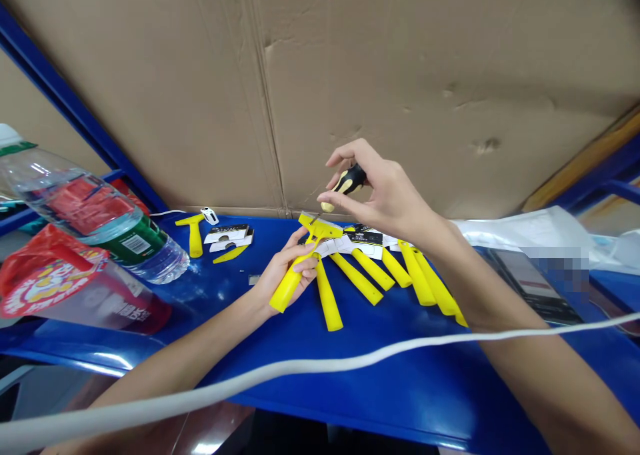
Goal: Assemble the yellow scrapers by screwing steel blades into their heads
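My left hand (281, 267) is wrapped round a yellow T-shaped scraper (293, 283), holding it tilted above the blue table with its head up. In my right hand (377, 181) is a screwdriver (349, 180) with a black and cream handle, gripped between thumb and fingers. Its thin shaft slants down to the scraper's head; whether the tip sits in a screw is too small to tell. Several more yellow scrapers (356, 278) lie in a row just right of my left hand, with black and white printed cards (367, 245) among their heads.
At left stand a water bottle (145, 238) and a red-topped plastic cup (125, 295). Another yellow scraper (195, 238) lies behind, near white cards (230, 236). A white cable (310, 367) crosses in front of my arms. Cardboard (320, 95) backs the table (380, 388); a dark phone-like slab (530, 285) lies right.
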### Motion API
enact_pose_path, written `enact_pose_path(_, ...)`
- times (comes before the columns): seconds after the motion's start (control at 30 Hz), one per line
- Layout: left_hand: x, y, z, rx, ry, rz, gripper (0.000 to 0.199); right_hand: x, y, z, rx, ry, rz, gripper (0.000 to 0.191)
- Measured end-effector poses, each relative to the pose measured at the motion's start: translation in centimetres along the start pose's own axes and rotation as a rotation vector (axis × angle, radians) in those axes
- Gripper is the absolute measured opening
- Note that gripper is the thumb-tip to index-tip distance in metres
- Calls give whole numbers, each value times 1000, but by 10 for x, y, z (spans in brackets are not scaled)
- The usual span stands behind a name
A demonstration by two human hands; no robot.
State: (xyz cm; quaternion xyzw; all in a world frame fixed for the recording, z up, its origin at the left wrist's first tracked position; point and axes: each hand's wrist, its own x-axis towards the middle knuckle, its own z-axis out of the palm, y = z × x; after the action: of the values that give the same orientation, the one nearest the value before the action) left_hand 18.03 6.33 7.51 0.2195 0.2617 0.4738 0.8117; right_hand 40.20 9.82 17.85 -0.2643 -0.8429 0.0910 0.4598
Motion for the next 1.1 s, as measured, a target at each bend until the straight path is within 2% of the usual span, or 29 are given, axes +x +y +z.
enact_pose_path(0.13,-1,1,1,-8,5,-4,71,0,0,1,87,-42,0,38)
enact_pose_path(0.23,-2,1,1,-5,-4,4,72,0,0,1,47,19,8,34)
enact_pose_path(0.43,-1,0,0,-18,-18,0,67,1,1,0,88,-23,14,41)
enact_pose_path(0.57,-1,0,0,-16,-13,4,68,0,2,2,30,25,12,40)
enact_pose_path(0.67,-1,1,0,-25,-7,1,66,-1,3,3,81,-22,-15,44)
enact_pose_path(0.8,0,1,-1,-35,-8,5,59,0,3,4,87,-18,-7,36)
enact_pose_path(0.9,1,0,-2,-25,-2,8,61,1,5,4,25,18,-30,39)
enact_pose_path(1.03,0,-1,-2,-27,-13,-10,64,0,8,3,128,-31,-43,38)
enact_pose_path(1.1,-1,-2,-1,-18,-6,-16,65,0,8,2,108,-16,-33,36)
